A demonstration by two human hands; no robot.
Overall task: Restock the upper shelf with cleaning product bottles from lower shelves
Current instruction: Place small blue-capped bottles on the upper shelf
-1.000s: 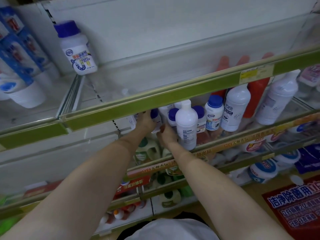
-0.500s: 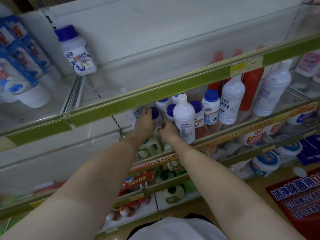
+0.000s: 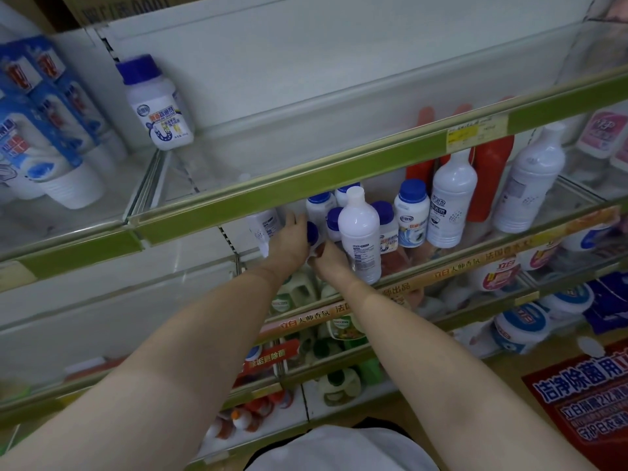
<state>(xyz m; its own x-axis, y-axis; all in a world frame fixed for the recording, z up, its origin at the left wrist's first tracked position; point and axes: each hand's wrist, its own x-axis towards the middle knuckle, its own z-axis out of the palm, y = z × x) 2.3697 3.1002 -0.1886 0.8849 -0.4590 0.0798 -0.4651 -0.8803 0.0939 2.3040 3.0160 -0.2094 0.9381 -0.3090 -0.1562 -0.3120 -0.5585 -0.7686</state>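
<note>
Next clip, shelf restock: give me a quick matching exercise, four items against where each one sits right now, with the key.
Items:
1. lone blue-capped bottle
2. tall white-capped bottle
3. red bottle
4. yellow price tag

Places:
A. on the green shelf edge
B. back of the lower shelf, behind white bottles
C. upper shelf, far left
D. front of the lower shelf, just right of the right hand

Pairs: 1-C, 2-D, 3-B, 4-A

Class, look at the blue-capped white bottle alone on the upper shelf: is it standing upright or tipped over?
Upright. The blue-capped bottle stands on its base on the upper shelf, cap uppermost and label readable; its slant looks like wide-angle distortion.
</note>
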